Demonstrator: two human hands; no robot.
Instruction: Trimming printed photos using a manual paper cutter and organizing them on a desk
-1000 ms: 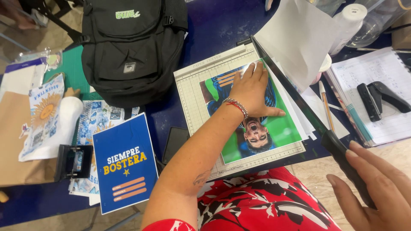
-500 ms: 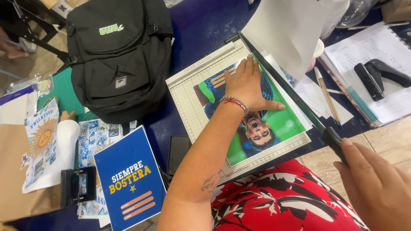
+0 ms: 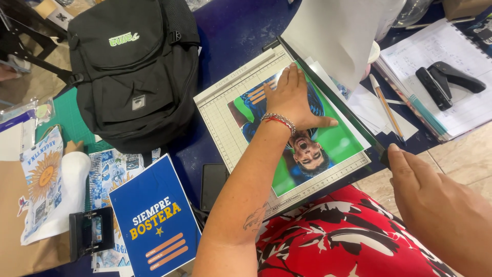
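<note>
A white paper cutter (image 3: 225, 128) with a grid base lies on the dark blue table. On it is a colour photo print (image 3: 328, 143), green with a figure in blue. My left hand (image 3: 294, 100) presses flat on the print, fingers spread, a beaded bracelet on the wrist. The cutter's black blade arm (image 3: 333, 100) runs along the print's right edge. My right hand (image 3: 425, 205) lies over the arm's handle end (image 3: 383, 156) at the lower right; whether its fingers close around it is hidden. A white sheet (image 3: 338, 36) stands up behind the blade arm.
A black backpack (image 3: 133, 72) lies left of the cutter. In front of it are a blue notebook (image 3: 154, 215), a black phone (image 3: 212, 184) and a small black punch (image 3: 89, 233). On the right, a pencil (image 3: 384, 105) and a black stapler (image 3: 446, 82) rest on an open spiral notebook (image 3: 451, 46).
My right hand has moved up and left from open air onto the handle end of the blade arm. My left hand has stayed flat on the print.
</note>
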